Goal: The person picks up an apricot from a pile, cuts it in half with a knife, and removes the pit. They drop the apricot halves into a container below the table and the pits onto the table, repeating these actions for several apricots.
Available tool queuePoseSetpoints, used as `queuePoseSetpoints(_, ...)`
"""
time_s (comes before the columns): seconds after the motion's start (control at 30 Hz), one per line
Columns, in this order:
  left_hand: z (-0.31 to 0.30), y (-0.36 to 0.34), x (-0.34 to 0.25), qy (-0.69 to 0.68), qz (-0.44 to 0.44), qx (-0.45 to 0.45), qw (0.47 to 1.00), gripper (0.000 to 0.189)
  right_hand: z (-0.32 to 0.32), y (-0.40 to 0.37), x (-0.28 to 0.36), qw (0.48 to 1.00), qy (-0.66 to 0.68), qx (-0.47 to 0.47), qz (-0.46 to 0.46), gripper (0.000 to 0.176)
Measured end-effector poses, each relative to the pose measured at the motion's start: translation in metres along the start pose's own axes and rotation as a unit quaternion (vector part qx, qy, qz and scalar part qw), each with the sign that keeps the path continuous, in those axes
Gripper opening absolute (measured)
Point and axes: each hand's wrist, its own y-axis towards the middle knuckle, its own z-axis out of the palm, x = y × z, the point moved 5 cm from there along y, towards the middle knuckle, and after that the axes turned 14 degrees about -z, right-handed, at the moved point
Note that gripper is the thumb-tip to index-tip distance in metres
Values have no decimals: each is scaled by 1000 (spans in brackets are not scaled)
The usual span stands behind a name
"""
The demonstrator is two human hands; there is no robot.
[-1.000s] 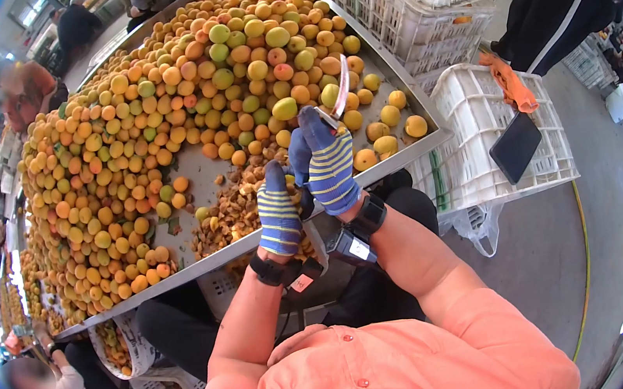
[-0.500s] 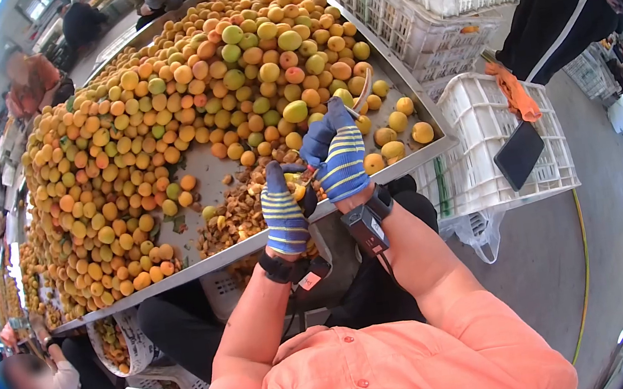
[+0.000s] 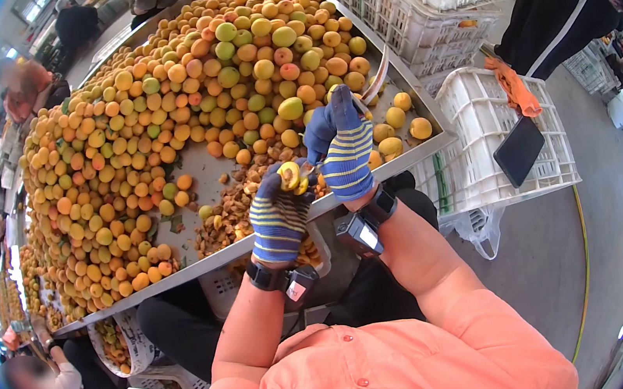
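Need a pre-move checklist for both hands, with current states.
1. Both hands gloved: ok, left hand and right hand.
2. Opened fruit held in the left hand: ok, yellow flesh showing at the fingertips.
3. Curved blade pointing away from the left hand: ok, it points up and out past the right hand.
4. Right-hand grip on the handle: cannot tell, the fingers hide it.
5. Pit out of the opened fruit: cannot tell, too small to read.
6. Standing person away from the blade: ok, beyond the white crate.
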Motion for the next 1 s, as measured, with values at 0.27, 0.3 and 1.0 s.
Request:
queuePoseSetpoints(0.27,12,-1,2,71,53,-74,993,37,4,-5,6,999,26,23,-7,38)
queuePoseSetpoints(0.3,13,0,2,80,58,-102,990,41,4,-5,5,999,37,25,-3,38)
queuePoseSetpoints(1.0,10,6,10,211,145,-153,954,39,5,-8,13,983,-162,51,-73,30)
